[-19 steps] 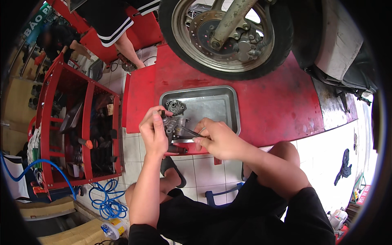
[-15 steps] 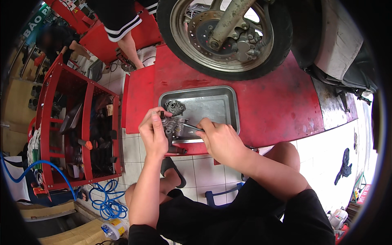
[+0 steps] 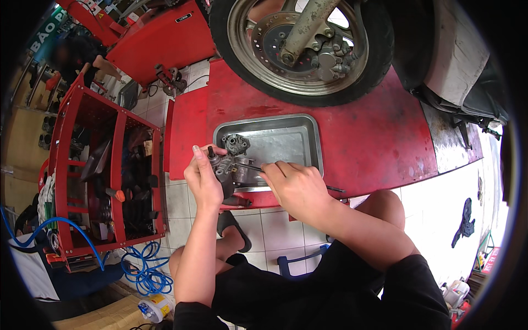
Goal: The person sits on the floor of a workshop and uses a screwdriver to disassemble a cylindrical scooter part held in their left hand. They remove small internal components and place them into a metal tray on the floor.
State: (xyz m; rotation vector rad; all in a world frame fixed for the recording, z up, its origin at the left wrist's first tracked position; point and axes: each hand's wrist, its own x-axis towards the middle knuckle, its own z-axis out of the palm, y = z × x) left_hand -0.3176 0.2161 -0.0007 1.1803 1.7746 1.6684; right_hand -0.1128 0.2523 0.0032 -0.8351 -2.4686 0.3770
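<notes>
Red bench: the red bench (image 3: 379,143) is spreading across the middle, bearing the wheel and the tray.
Tool rack: the red rack (image 3: 116,181) is standing to the left on the tiled floor, an orange-ended handle (image 3: 116,194) sticking out of it.
Wheel: the motorcycle wheel (image 3: 311,92) is resting at the bench's far side (its perforated brake disc (image 3: 268,41) facing up toward the viewer).
Tray: the metal tray (image 3: 286,144) is lying on the bench, nearer the person than the wheel.
Hose: the blue hose (image 3: 148,273) is lying in loops below the rack.
Right hand: the right hand (image 3: 297,187) is clenching around a slim tool, knuckles up, over the tray's near edge.
Left hand: the left hand (image 3: 202,179) is grasping a metal casting by its left side.
Castings: the metal casting (image 3: 223,165) is sitting above the tray's near-left part; a second casting (image 3: 236,143) is lying inside, just beyond it.
Tool: the slim tool (image 3: 252,167) is pointing leftward at the held casting; contact is too small to tell.
</notes>
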